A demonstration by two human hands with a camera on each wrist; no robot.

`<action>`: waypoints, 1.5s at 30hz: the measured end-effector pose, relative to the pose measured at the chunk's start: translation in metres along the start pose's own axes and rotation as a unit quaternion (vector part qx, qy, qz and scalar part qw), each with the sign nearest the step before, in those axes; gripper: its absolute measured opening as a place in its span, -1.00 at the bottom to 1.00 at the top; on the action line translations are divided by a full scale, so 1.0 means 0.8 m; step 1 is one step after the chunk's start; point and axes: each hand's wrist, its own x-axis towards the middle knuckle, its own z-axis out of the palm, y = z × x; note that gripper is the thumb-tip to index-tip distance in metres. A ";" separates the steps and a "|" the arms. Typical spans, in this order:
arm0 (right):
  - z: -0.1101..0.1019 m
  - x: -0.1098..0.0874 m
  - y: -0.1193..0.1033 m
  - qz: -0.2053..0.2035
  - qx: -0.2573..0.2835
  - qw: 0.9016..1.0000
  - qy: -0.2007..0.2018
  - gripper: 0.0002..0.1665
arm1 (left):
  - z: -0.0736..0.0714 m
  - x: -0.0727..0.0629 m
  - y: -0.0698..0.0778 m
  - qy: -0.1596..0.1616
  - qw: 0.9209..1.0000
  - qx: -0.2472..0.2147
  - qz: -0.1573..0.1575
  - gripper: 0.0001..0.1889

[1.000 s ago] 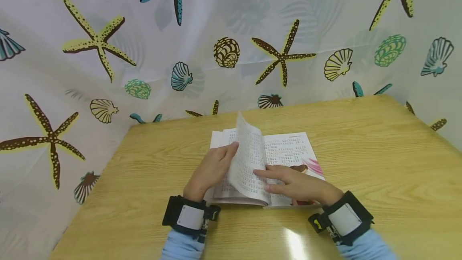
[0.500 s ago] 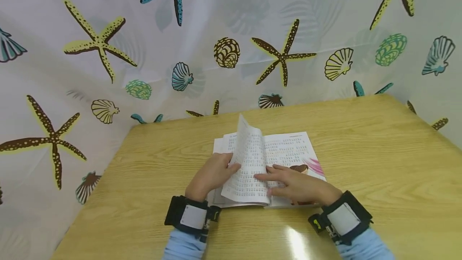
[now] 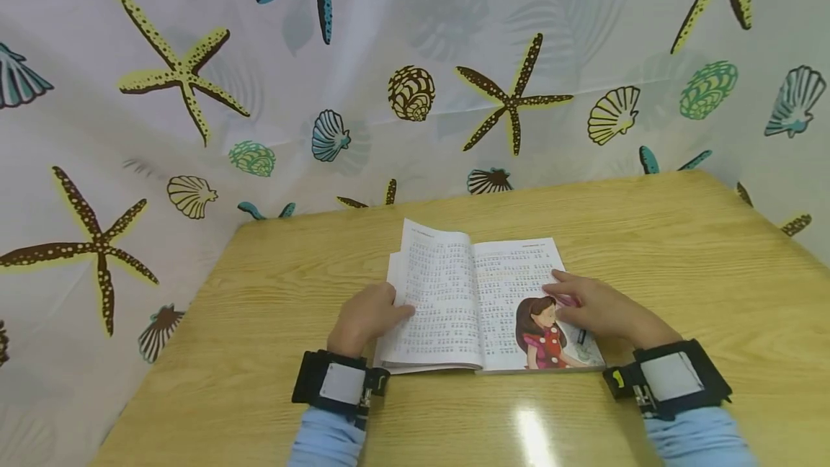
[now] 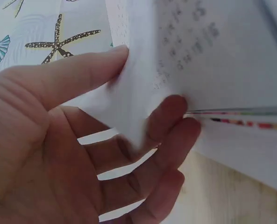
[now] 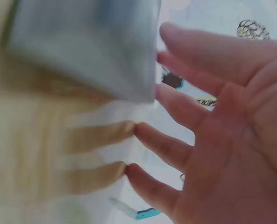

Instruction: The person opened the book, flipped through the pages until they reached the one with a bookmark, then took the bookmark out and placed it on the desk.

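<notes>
An open book (image 3: 509, 269) lies on the table, with printed lines on both sides and a drawing of a long-haired figure in red (image 3: 546, 341) at the lower right. My left hand (image 3: 366, 314) holds the left page (image 3: 441, 283) by its outer edge. In the left wrist view, the thumb (image 4: 94, 70) is on one side of the paper and the fingers are bent behind it. Over at the book's right edge, my right hand (image 3: 603, 310) has its fingers spread. Its fingertips (image 5: 140, 130) are at the book's side and on the tabletop in the right wrist view.
The wooden table (image 3: 681, 272) stretches out around the book. Behind it hangs a white cloth (image 3: 363, 85) printed with starfish and shells. Black wrist straps (image 3: 677, 380) sit above light blue sleeves.
The left page, raised before, has come down to the left in my left hand. My right hand has moved from the middle of the book to its right edge, uncovering the drawing.
</notes>
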 end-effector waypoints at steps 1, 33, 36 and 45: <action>-0.001 -0.001 0.003 0.006 -0.004 1.000 0.006 -0.48 | 0.001 0.001 -0.001 -0.006 1.000 -0.003 -0.013 -0.69; -0.004 0.001 0.005 0.088 0.008 0.996 0.012 -0.14 | 0.026 0.007 0.014 -0.039 0.993 0.095 0.057 -0.44; -0.004 0.002 0.005 0.089 0.011 0.996 0.012 -0.14 | 0.025 0.006 0.016 -0.062 0.993 0.089 0.052 -0.47; -0.005 0.001 0.003 0.089 -0.002 0.996 0.021 -0.18 | 0.021 0.004 0.016 -0.075 0.993 0.070 0.054 -0.43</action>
